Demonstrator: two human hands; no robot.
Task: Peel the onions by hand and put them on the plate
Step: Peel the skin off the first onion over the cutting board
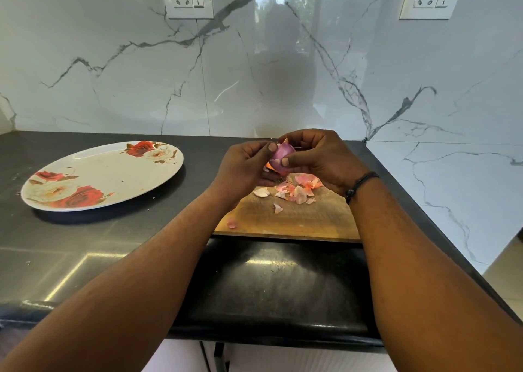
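Rose-print plate [113, 170] far left on dark desk [85, 244], nothing on it. Left hand [243, 168] and right hand [319, 159] meet above the wooden board [297, 221] — both grips curled round one purple onion [281, 158], thumbs pinching its skin. Loose peel scraps [300, 190] on the board below. Right wrist — dark band [359, 185].

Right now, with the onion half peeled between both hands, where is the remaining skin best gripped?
Probably at the loose orange-tinged flap sticking up at the top of the onion, pinched from above by the right hand. It already stands clear of the purple flesh, while the left hand steadies the bulb from the side over the cutting board.
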